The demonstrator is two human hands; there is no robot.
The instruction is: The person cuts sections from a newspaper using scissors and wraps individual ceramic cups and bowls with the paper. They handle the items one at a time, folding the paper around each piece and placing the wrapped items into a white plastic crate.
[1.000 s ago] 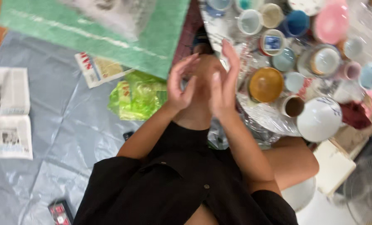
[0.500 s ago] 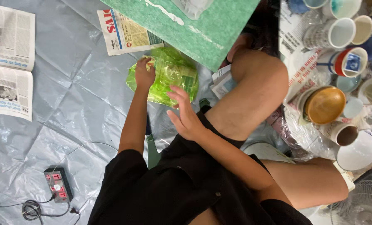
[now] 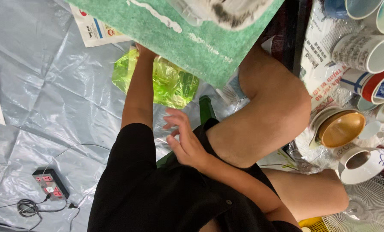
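Two bare hands work over the grey floor sheet (image 3: 41, 99): left hand (image 3: 141, 50) reaches onto the crumpled green plastic bag (image 3: 170, 83), its grip hidden under the green mat (image 3: 192, 38); right hand (image 3: 185, 141) hovers nearer the body, fingers spread wide, empty

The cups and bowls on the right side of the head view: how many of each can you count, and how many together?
Cups, some cut off by the frame edge: 6, among them the patterned white cup, the red-rimmed cup and the brown-lined cup
Bowls: 1, the amber bowl
Total: 7
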